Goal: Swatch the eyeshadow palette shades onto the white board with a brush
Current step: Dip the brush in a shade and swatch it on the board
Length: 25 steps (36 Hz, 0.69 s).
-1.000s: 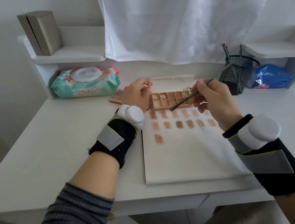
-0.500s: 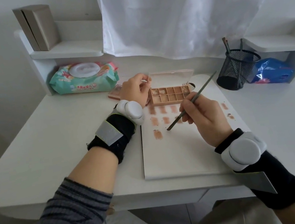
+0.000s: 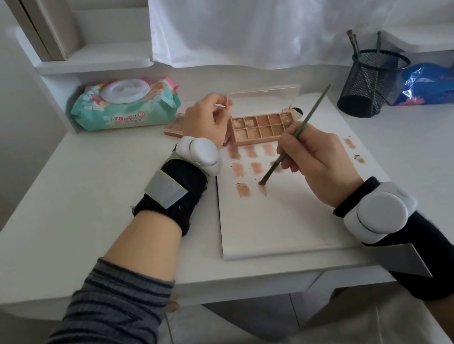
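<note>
The right hand (image 3: 319,156) pinches the brush (image 3: 294,137), its tip touching the white board (image 3: 271,224) on the counter (image 3: 79,207). The left hand (image 3: 206,119) grips the open palette's (image 3: 260,127) edge at the board's far end.

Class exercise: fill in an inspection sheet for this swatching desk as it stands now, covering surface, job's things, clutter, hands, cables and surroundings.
Surface: white desk, with the white board lying flat on it.
Job's things: open eyeshadow palette at the board's far edge; brush tip on the board beside a third-row swatch.
Clutter: wet wipes pack; mesh pen cup holding brushes; blue packet; second palette behind the left hand.
Hands: right hand grips the brush; left hand pinches a thin stick by the palette.
Cables: nothing seen.
Surroundings: white curtain, shelf with upright boxes.
</note>
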{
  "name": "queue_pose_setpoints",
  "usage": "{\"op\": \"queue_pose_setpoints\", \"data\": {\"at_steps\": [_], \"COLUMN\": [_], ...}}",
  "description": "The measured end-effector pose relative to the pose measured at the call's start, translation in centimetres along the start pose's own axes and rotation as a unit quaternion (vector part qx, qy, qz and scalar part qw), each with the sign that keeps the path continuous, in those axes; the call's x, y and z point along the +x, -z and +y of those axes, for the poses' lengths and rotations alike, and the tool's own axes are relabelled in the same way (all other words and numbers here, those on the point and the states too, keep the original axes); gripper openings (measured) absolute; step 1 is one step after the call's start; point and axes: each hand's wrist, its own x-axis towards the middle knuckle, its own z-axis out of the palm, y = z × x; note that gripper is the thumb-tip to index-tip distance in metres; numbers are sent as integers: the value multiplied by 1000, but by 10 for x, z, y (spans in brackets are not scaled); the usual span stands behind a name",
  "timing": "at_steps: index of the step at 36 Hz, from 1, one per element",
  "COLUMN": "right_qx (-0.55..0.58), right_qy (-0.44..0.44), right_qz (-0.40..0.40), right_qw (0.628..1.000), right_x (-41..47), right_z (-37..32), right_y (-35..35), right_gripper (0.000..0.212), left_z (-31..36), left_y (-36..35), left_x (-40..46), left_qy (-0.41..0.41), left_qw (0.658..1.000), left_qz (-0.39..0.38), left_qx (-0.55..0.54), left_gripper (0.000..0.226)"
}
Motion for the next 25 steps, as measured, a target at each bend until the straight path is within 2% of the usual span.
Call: {"op": "queue_pose_setpoints", "data": {"at_steps": [7, 14, 20, 25], "right_qx": [15, -7, 15, 9], "right_qy": [6, 1, 9, 0], "right_qz": [-17, 12, -10, 12], "right_qw": [1000, 1000, 1000, 1000], "right_x": [-1, 1, -1, 1], "right_z": [-1, 0, -2, 1], "right_y": [1, 1, 2, 2], "right_gripper": [24, 22, 24, 23], "left_z": [-1, -2, -3, -3], "left_y": [-1, -1, -2, -2], "left_x": [2, 2, 2, 2], "left_qy": [-5, -13, -19, -25], "left_qw": [1000, 1000, 1000, 1000], "left_qz": [3, 4, 7, 9], "left_qx": [3, 5, 5, 8], "left_gripper": [14, 16, 15, 17]}}
